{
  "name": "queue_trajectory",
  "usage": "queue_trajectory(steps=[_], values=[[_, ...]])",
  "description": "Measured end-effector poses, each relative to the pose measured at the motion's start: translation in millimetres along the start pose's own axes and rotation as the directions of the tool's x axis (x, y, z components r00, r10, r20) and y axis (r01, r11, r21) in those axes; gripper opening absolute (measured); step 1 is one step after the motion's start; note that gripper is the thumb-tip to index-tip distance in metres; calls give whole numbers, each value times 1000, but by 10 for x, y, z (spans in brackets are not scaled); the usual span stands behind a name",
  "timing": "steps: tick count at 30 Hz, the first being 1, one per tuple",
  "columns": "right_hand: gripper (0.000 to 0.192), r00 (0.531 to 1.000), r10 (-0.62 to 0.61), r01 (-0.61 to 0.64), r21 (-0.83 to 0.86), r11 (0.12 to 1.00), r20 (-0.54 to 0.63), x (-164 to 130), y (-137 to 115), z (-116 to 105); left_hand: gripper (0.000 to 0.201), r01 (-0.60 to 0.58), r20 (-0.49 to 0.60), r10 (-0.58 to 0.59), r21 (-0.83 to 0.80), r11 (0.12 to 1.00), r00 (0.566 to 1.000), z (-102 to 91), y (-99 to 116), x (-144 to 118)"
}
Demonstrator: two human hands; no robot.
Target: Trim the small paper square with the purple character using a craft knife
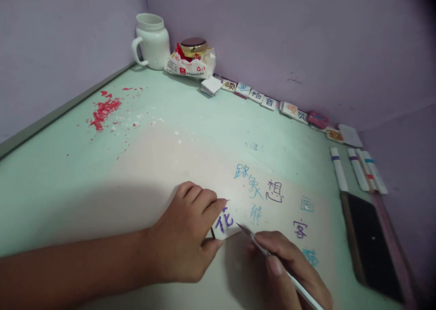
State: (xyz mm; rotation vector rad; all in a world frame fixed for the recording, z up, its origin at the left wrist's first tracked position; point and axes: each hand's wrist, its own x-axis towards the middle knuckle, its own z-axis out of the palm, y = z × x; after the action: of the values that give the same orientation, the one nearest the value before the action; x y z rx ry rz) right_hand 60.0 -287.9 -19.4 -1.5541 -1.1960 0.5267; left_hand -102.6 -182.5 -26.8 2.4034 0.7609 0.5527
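Pale green tabletop (204, 115) lies below purple walls (255, 33). On it, I have my left hand (190, 233), palm down, clamped on one white piece (227, 228) lettered 花. Right of that piece, my right hand (289, 262) pinches one slim knife (261, 246); farther right, I read 想 (274, 191) and 客 (300, 229) and count four markers (357, 169).

A pale green tabletop (211, 119) carries a white mug (155, 44) and a crumpled packet (190, 68) at its far left. Red shavings (105, 112) lie scattered on the left. Small pieces with characters (256, 95) line the far edge. White markers (357, 170) and a dark flat device (373, 246) lie right. Inked characters (274, 191) mark the surface right of centre.
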Motion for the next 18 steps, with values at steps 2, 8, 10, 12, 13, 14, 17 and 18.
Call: queue_trajectory(steps=[2,8,10,12,13,14,17,18], values=[[17,993,-58,58,2,998,108,33,18,-31,42,4,7,-4,5,1000,1000,-9,-1,5],[16,991,-116,121,-75,990,68,92,36,9,45,3,28,-4,13,1000,1000,-23,15,7],[17,992,-129,129,-112,985,10,78,40,39,45,10,30,-11,22,1000,999,-20,15,10],[16,995,-98,96,-142,985,-7,47,52,53,44,16,32,-17,31,999,999,-16,7,13],[14,997,-73,72,-163,984,1,29,61,55,43,18,35,-19,33,999,999,-13,2,15],[12,999,-41,43,-195,980,15,12,69,53,42,18,37,-19,32,999,999,-12,-2,16],[4,1000,-11,12,-197,980,2,-13,78,47,42,17,36,-18,30,999,999,-9,-9,19],[7,1000,-24,24,-167,986,5,-10,74,48,42,18,37,-19,32,999,999,-10,-7,19]])
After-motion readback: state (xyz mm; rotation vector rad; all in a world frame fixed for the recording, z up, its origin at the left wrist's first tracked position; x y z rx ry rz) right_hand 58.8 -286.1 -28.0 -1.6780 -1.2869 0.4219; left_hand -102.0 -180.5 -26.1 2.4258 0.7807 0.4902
